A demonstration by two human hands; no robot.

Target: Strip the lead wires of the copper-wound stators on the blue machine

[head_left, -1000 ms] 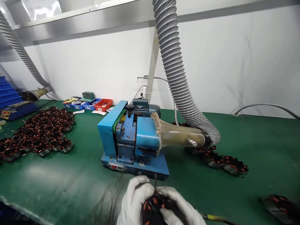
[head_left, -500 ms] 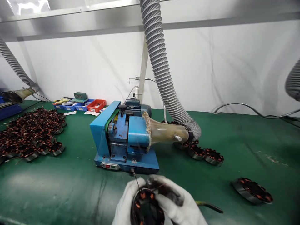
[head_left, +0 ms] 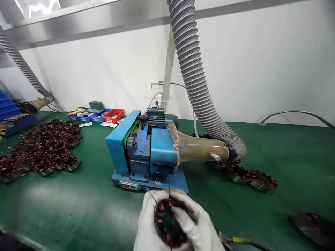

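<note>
In the head view, a ring-shaped motor stator (head_left: 167, 223) with copper windings and thin wire leads is held near the bottom middle. My left hand (head_left: 147, 225), in a white glove, is closed around its left side. From the right, my gloved right hand (head_left: 202, 223) grips the stator, its thumb lying across the ring and dark smudges on the fingers. Two wire leads stick up from the ring's far edge. A tool handle in yellow and black (head_left: 242, 240) juts out beside my right hand; whether that hand holds it I cannot tell.
A blue belt-driven machine (head_left: 138, 153) with a grey extraction hose (head_left: 193, 66) stands ahead. Many stators (head_left: 47, 146) are massed at left, several more (head_left: 261, 180) at right. A blurred stator (head_left: 314, 226) lies far right. Small bins (head_left: 113, 115) line the back.
The view has swung, so the machine and table items appear shifted. Both hands still hold the stator, and my right thumb now reaches further over the ring.
</note>
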